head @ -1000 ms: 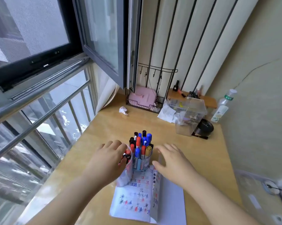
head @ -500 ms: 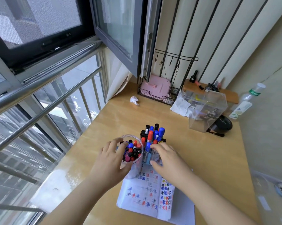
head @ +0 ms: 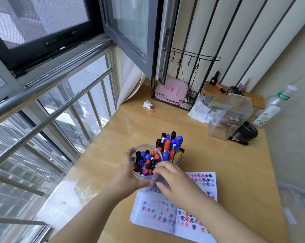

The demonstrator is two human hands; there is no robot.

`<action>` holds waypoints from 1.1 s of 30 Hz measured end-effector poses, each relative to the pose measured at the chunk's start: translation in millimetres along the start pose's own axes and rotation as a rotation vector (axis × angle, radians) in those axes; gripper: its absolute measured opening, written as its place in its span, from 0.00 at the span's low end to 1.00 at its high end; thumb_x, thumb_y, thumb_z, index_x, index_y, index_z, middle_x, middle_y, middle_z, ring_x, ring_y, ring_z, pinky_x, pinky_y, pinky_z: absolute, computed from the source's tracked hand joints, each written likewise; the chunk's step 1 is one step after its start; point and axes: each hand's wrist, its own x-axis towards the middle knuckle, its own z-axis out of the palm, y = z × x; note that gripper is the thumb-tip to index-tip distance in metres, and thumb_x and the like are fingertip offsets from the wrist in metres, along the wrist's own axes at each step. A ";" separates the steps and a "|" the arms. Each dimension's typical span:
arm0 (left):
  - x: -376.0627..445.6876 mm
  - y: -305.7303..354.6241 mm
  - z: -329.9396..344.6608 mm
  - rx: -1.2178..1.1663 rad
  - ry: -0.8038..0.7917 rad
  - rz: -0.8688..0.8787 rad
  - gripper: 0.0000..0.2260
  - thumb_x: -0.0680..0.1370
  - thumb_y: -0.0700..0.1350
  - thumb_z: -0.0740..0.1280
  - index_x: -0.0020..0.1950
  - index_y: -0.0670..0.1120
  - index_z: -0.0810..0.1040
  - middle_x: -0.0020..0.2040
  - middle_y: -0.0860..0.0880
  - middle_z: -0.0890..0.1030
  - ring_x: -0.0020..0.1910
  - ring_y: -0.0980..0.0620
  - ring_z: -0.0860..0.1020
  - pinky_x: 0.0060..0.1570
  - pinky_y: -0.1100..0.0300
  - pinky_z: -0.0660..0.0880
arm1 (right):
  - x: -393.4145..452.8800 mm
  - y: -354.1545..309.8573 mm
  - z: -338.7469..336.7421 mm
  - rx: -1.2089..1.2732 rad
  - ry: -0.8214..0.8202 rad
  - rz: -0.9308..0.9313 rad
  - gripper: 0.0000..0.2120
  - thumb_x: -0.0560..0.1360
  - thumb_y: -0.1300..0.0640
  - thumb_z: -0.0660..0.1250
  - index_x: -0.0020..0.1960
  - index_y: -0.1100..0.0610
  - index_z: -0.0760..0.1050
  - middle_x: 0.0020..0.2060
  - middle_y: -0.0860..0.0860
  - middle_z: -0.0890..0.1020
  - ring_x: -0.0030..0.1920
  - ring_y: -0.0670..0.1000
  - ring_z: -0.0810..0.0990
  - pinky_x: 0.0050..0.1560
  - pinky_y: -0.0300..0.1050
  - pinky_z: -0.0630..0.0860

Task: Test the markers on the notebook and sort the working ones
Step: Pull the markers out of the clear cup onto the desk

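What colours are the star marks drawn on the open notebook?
The marks on the notebook are red, blue and black, seen in the head view.

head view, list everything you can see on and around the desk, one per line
clear cup: one, full of black, blue, red and pink markers, near desk centre, held
second marker holder: one, clear, taller blue, red, black and yellow-capped markers, just behind the cup
notebook: one, white, open, pages covered in coloured star marks, near edge
desk: one, light wood
crumpled paper: one, white, far left
wire basket: one, black, holds a pink box, back by the window
clear box: one, far right
plastic bottle: one, clear, green label, against the right wall
black round object: one, behind the clear box
left hand: grips the cup's side
right hand: fingers at the markers in the cup
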 end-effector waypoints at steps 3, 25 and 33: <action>0.9 -0.1 5.8 -0.002 -0.027 0.104 0.46 0.59 0.47 0.81 0.67 0.54 0.55 0.64 0.59 0.63 0.58 0.80 0.62 0.50 0.83 0.61 | -2.8 1.4 -1.1 0.057 0.022 0.061 0.09 0.78 0.51 0.62 0.55 0.55 0.72 0.55 0.43 0.69 0.52 0.41 0.70 0.52 0.34 0.67; 1.3 -23.6 93.0 0.940 -0.268 0.570 0.48 0.44 0.63 0.72 0.62 0.48 0.70 0.52 0.48 0.73 0.50 0.47 0.69 0.52 0.54 0.63 | -104.3 68.0 39.8 1.077 0.200 1.096 0.45 0.62 0.30 0.68 0.72 0.36 0.50 0.68 0.43 0.63 0.67 0.51 0.69 0.62 0.51 0.72; 2.5 -43.6 58.6 1.044 -0.284 0.302 0.61 0.39 0.67 0.76 0.69 0.45 0.66 0.60 0.42 0.76 0.62 0.42 0.66 0.52 0.44 0.74 | -82.7 71.9 45.0 1.219 0.171 1.043 0.38 0.55 0.29 0.75 0.61 0.41 0.72 0.55 0.43 0.79 0.55 0.46 0.78 0.59 0.52 0.75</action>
